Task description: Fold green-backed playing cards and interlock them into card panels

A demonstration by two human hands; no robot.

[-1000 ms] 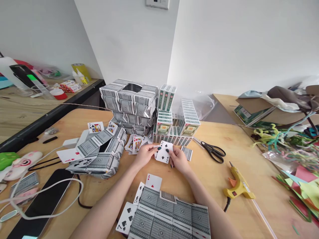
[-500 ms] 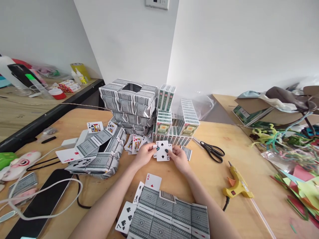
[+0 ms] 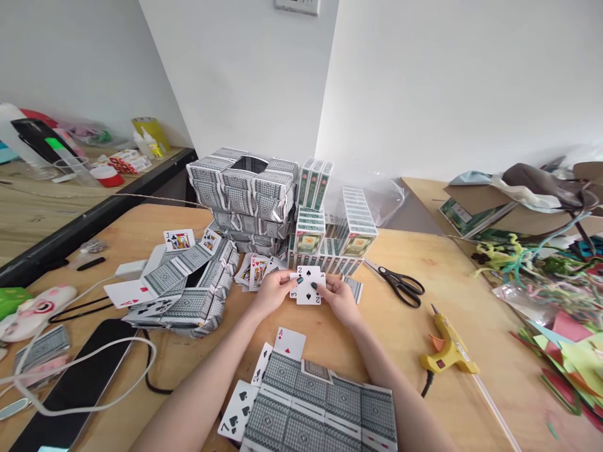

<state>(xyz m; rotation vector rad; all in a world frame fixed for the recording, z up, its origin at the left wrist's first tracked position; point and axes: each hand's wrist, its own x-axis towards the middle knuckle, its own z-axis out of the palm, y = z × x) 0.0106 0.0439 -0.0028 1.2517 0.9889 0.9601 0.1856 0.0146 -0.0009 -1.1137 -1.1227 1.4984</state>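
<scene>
Between my hands, above the middle of the table, are playing cards (image 3: 308,290), a two of spades laid across a three. My left hand (image 3: 274,292) pinches their left edge, its thumb on the face. On the right edge, my right hand (image 3: 339,299) grips the cards with thumb and fingers. Nearest to me lies a panel of joined cards (image 3: 320,408), backs up, with an ace of diamonds (image 3: 289,344) and a seven of spades (image 3: 237,411) sticking out along its left side. Loose face-up cards (image 3: 258,273) lie just beyond my left hand.
Boxes built from cards (image 3: 242,188) are stacked at the back, beside packs of cards (image 3: 308,242). Another card box (image 3: 202,301) stands left. Black scissors (image 3: 402,285) and a yellow glue gun (image 3: 447,348) lie right; a phone (image 3: 70,383) and white cable (image 3: 141,373) lie left.
The two of spades has shifted very slightly right over the three, covering more of the three's right corner. Both hands hold nearly the same place.
</scene>
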